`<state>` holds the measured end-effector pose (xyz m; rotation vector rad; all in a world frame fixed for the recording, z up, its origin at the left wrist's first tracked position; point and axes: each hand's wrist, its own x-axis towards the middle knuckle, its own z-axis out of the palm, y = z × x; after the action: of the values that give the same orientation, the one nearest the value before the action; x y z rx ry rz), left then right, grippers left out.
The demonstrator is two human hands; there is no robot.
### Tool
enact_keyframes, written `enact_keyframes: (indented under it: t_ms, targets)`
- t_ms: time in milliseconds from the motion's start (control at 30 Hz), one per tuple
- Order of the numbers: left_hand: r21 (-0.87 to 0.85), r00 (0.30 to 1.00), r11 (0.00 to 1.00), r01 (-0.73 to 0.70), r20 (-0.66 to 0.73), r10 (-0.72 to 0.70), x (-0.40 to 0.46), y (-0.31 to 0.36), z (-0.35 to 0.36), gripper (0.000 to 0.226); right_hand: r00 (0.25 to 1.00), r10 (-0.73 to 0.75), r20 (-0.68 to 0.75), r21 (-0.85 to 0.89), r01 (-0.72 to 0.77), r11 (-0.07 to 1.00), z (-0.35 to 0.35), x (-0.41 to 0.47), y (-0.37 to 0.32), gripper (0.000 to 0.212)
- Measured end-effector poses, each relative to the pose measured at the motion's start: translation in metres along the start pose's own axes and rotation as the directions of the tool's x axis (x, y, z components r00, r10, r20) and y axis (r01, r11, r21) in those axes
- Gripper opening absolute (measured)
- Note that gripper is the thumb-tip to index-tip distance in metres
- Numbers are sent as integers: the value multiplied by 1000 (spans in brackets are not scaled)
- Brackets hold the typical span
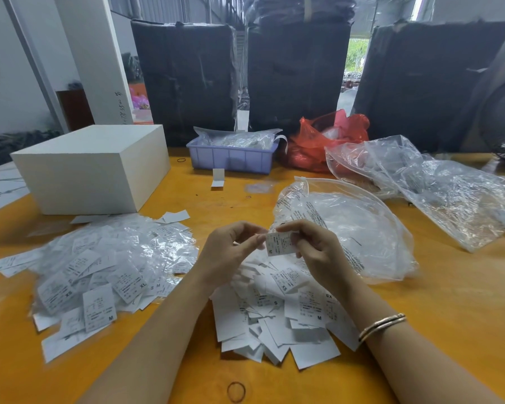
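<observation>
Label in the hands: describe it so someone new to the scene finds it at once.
On the orange table, find the heap of loose white labels in the middle. Above it the left hand and right hand pinch one small white label between them. It alone of the labels is held off the table, with an M printed at its lower left corner.

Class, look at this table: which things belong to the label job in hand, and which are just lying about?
In the job: left hand, right hand, the M size label both pinch, loose label pile under them, bagged label pile at left.
Lying about: white box, purple tray, red plastic bag, crumpled clear bags at right, rubber band near the front edge.
</observation>
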<state>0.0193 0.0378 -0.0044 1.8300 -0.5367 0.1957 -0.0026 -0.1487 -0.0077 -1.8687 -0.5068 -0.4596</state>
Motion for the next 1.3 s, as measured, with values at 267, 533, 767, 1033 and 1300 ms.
enact_keyframes:
  t_ms: [267, 533, 767, 1033, 1300]
  targets:
    - [43, 995, 995, 92, 45, -94, 1, -1, 1, 11, 998, -21, 66, -36, 23, 999, 5, 0, -3, 34]
    - [-23, 997, 997, 76, -13, -76, 0, 1, 1, 19, 993, 113, -45, 113, -107, 988, 9, 4, 2, 12]
    - [-24, 992, 994, 103, -65, -105, -1, -1, 3, 34, 998, -46, 47, -194, 55, 980, 22, -1, -3, 25]
    - [89, 936, 985, 150, -334, -113, 0, -4, -8, 13, 982, -174, -67, -530, 112, 840, 5, 7, -4, 37]
    - [675, 821, 577, 460, -570, 13, -4, -16, -43, 21, 887, 335, -318, -814, -437, 383, -50, 16, 38, 28]
